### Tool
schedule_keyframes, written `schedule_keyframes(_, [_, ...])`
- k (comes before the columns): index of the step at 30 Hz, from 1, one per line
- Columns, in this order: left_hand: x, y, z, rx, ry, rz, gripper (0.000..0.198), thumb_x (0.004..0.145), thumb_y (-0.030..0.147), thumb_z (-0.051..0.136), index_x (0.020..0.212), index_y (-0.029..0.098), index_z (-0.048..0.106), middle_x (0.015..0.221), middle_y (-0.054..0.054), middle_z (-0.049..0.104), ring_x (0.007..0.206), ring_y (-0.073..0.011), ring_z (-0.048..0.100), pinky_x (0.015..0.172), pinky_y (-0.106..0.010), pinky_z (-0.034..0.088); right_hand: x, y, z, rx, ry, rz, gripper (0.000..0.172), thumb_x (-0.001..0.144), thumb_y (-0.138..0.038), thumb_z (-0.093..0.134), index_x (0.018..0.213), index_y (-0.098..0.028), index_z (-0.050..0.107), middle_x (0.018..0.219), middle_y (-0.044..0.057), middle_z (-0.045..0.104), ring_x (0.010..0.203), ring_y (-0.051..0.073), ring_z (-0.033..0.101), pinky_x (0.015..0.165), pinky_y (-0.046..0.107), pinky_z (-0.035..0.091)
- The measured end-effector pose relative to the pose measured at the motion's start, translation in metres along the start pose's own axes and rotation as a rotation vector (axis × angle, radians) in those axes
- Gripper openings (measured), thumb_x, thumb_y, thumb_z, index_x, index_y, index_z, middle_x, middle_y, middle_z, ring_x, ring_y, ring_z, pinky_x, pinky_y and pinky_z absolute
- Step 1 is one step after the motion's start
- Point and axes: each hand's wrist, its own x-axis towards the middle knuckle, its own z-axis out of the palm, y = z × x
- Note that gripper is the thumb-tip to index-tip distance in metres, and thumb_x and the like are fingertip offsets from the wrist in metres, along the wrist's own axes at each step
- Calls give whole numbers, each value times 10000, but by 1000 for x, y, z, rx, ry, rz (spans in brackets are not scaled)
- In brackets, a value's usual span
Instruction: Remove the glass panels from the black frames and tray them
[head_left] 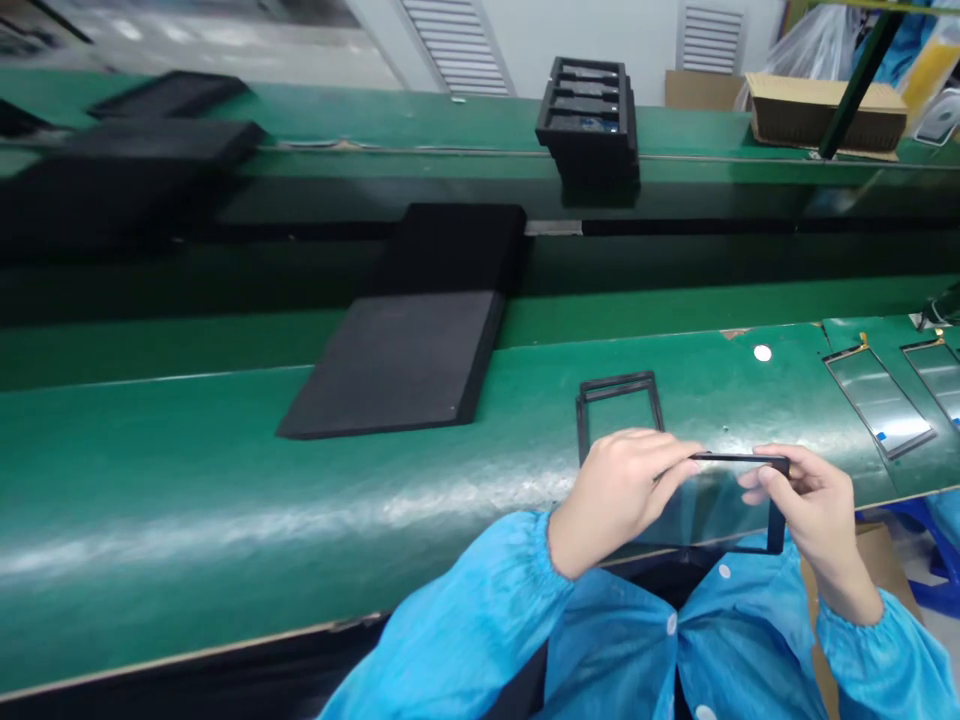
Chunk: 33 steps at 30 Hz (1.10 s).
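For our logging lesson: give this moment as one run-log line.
left hand: framed glass | right hand: framed glass | nearby: black frame | surface: green bench

Ahead of you stands a white wall [585,40] set with louvered vents [457,45]. Two long green-topped workbenches cross your view, the far workbench [390,125] behind the near worktop [150,480], with a dark gap between them. At the far bench's right end, a dark green post [862,80] rises just beside a cardboard box [825,115], with a plastic bag [802,45] behind. Pale light streaks along the near worktop's front edge. Past its right corner, you see floor-level cardboard [862,560] and a blue object [934,590].
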Motion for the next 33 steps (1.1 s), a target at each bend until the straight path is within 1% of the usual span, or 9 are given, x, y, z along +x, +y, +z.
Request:
schedule_keyframes(2, [0,2,4,-43,-16,-35,311,1095,289,531,1147,205,825,952,-81,852,826,-222,799,798,-329,632,-1,3,0,-11,-8,-5,323,866,-491,848,980,-189,833,746,88,837,593,260,815,594,346,714])
schedule_keyframes(8, [-6,18,4,-342,-53,-231,505,992,301,671,1495,257,670,1037,-77,814,914,-232,770,847,-338,626,2,3,19,56,-294,17,416,912,-542,807,1154,-205,839,867,98,861,677,272,838,687,387,721])
schedule_keyframes(10, [-11,6,-8,-533,119,-388,601,978,291,680,1570,247,588,897,-24,744,746,-173,729,736,-286,611,4,7,25,100,-237,-42,432,974,-548,741,1272,-241,802,1032,115,865,859,283,855,783,404,717])
schedule_keyframes(13, [-29,-42,-48,-671,586,-625,710,909,288,748,1586,225,544,863,16,662,615,-126,693,585,-230,563,10,26,25,92,-11,-124,358,1037,-505,670,1266,-262,797,1171,120,843,1021,259,831,814,351,702])
schedule_keyframes(16, [-58,-104,-103,-629,986,-893,616,840,158,745,1447,163,636,877,6,676,606,-129,712,553,-225,567,17,57,24,44,-1,-105,305,1015,-478,703,1148,-234,828,990,104,854,773,217,811,634,290,669])
schedule_keyframes(19, [-86,-158,-146,-535,1149,-1031,557,885,24,601,1437,102,580,873,2,663,600,-98,700,561,-198,558,21,89,28,-4,-98,-70,332,990,-495,721,1103,-204,834,842,89,829,598,203,740,498,281,602])
schedule_keyframes(22, [-106,-197,-166,-453,1189,-1146,488,951,-16,537,1432,66,540,880,-6,657,626,-94,696,629,-226,591,23,111,34,-93,-110,-98,364,995,-514,700,1103,-193,836,814,82,816,587,211,724,487,290,584])
schedule_keyframes(26, [-122,-226,-171,-314,1130,-1253,293,1043,247,665,1318,148,633,1064,-58,716,816,-167,723,712,-318,633,26,127,35,-216,-119,-146,391,1014,-522,648,1111,-193,836,809,73,814,607,197,724,555,287,603])
schedule_keyframes(33, [-118,-220,-149,124,884,-1135,600,882,118,649,1477,79,590,1389,-197,633,1247,-303,645,1092,-447,514,22,133,32,-317,-105,-159,412,1039,-495,580,1138,-176,821,822,81,813,615,197,729,601,309,612])
